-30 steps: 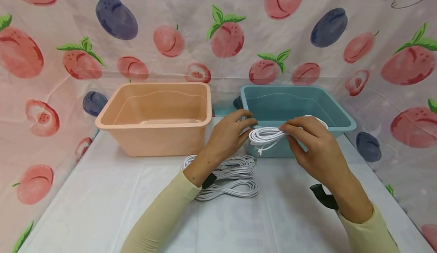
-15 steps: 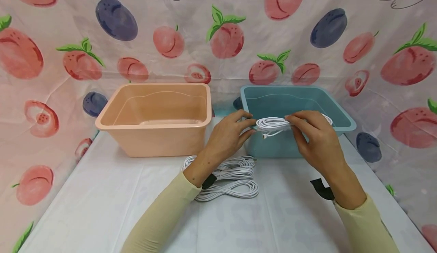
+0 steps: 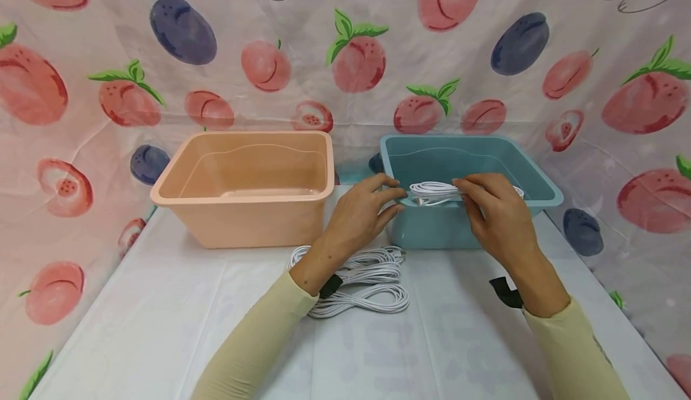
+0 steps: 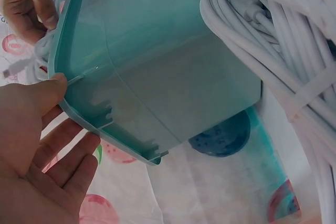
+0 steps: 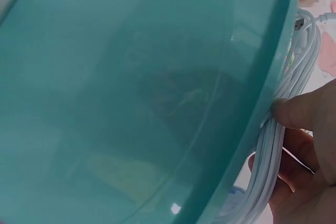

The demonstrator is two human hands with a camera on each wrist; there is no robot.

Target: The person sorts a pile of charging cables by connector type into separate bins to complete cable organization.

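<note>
My right hand (image 3: 499, 214) pinches a coiled white cable (image 3: 436, 189) at its middle, over the front rim of the teal bin (image 3: 432, 227). In the right wrist view the coil (image 5: 268, 153) lies along the rim between thumb and fingers, a USB plug showing near its far end. My left hand (image 3: 358, 211) grips the teal bin's near left corner; the left wrist view has its thumb (image 4: 52, 90) and fingers about the rim. Below that forearm, more coiled white cables (image 3: 378, 298) lie on the table, partly hidden by the wrist.
A peach-coloured bin (image 3: 259, 223) stands to the left of the teal one, a narrow gap between them. Both rest on a white-covered table (image 3: 162, 316). Behind and at the sides hangs a fruit-print cloth (image 3: 302, 28).
My right hand has moved up and slightly right with the coiled cable, from in front of the teal bin's wall to its rim. The left hand has stayed at the corner.
</note>
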